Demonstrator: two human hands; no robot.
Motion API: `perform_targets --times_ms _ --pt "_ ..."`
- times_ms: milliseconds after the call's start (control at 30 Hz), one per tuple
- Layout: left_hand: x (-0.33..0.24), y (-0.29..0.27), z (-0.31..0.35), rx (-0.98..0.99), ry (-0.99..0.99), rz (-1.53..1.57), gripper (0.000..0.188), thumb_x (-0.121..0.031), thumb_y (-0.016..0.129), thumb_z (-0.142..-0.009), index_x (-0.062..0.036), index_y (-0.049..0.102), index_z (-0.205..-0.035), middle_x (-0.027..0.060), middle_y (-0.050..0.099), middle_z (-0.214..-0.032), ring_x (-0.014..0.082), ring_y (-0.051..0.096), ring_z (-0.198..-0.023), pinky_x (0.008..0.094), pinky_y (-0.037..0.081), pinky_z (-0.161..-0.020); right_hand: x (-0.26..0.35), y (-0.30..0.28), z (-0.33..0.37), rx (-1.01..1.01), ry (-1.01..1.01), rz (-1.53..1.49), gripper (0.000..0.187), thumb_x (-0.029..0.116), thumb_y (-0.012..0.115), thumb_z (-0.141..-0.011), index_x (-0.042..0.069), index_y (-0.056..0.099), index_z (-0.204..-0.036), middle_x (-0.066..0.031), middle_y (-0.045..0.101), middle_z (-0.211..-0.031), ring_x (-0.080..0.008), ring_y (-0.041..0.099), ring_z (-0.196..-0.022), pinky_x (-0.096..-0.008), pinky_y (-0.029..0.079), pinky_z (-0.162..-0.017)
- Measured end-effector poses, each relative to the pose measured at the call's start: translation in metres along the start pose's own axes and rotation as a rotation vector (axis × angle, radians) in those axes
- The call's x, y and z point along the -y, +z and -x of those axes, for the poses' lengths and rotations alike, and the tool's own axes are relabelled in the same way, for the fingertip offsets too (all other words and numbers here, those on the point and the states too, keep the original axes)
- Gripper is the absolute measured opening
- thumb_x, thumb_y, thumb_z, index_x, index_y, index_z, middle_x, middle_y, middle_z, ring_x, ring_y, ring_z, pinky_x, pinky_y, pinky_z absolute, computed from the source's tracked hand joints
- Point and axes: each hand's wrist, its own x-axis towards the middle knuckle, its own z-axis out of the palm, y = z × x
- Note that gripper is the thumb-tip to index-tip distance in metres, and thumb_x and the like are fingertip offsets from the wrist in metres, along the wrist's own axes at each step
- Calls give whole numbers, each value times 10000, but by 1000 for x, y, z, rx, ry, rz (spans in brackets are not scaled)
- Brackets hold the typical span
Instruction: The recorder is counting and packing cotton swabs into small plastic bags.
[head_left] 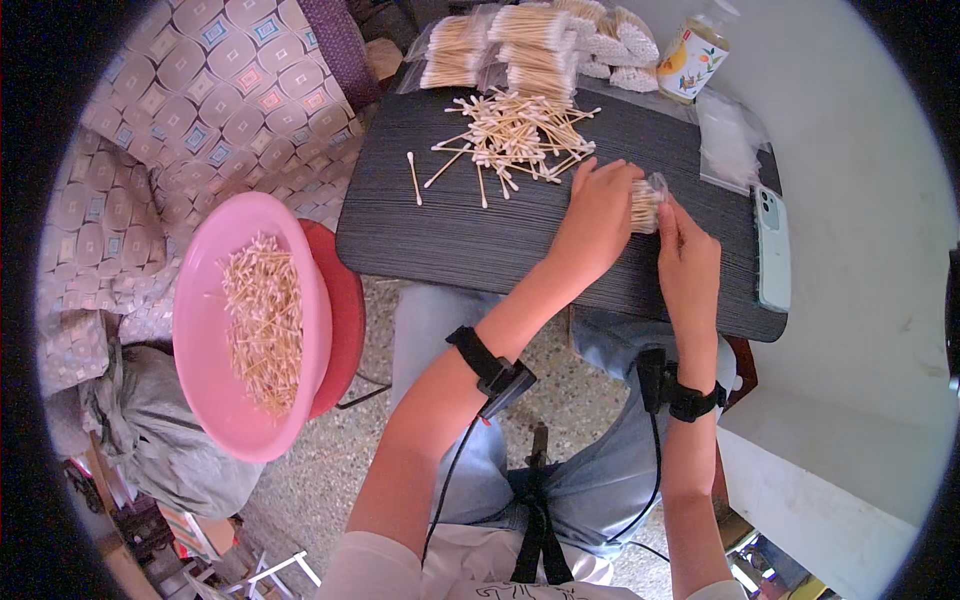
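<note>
A clear plastic bag of cotton swabs [644, 208] is between my two hands, over the right half of the dark table. My left hand [600, 215] is closed on its left side, with the back of the hand hiding part of the bag. On the other side, my right hand [688, 245] pinches the bag's right edge with thumb and fingers. Beyond my left hand lies a loose heap of cotton swabs [520, 135]. A few single swabs, such as one cotton swab [415, 180], lie apart at the heap's left.
Filled swab bags [535, 45] are stacked at the table's far edge, beside a labelled bottle [695, 50]. Flat empty bags [727, 145] and a pale phone [772, 250] lie at the right. A pink basin [205, 370] of swabs rests on a red stool [340, 320] at left.
</note>
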Motion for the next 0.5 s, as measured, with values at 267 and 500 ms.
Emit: perform_targets --times_ms 267,500 --pt "-1 3 1 -12 7 -91 222 -17 431 -857 1 522 -1058 182 558 -1061 325 486 -1089 467 294 -997 -24 -2 -9 -78 30 -212 377 274 420 -946 -31 556 -1121 -243 602 -1011 -318 607 -952 -328 459 -799" --pt "-2 7 3 -14 17 -178 228 -5 433 -850 21 516 -1060 190 556 -1062 321 479 -1105 460 280 -1006 -21 9 -2 106 46 -378 430 288 403 -954 -55 487 -1201 -205 554 -1167 -249 544 -1082 -297 395 -917"
